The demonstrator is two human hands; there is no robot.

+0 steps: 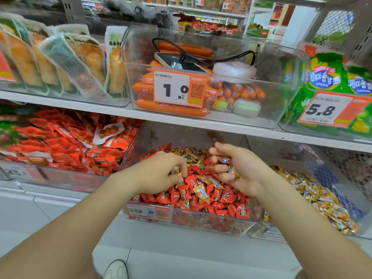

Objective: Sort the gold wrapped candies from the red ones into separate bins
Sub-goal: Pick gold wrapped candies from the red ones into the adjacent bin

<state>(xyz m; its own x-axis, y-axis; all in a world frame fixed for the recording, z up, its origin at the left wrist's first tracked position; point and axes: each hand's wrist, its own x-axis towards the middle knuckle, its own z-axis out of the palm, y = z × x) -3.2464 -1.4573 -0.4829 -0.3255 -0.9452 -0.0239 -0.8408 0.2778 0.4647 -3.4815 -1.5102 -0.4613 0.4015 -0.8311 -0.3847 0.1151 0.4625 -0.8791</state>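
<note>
A clear plastic bin [189, 218] on the lower shelf holds a heap of red wrapped candies [223, 200] with gold wrapped candies [193, 156] mixed in, mostly toward the back. To its right, a second clear bin [267, 236] holds only gold candies [322, 198]. My left hand [161, 172] is down in the mixed bin and pinches a gold candy [177, 171] at its fingertips. My right hand [239, 168] hovers over the same bin with its fingers curled round several gold candies [231, 169].
A bin of red snack packets [66, 150] stands to the left on the same shelf. The shelf above [221, 123] carries a bin of sausages [171, 109] with a phone and cable on top, and green bags [332, 81] to the right. My shoe [116, 269] shows on the floor.
</note>
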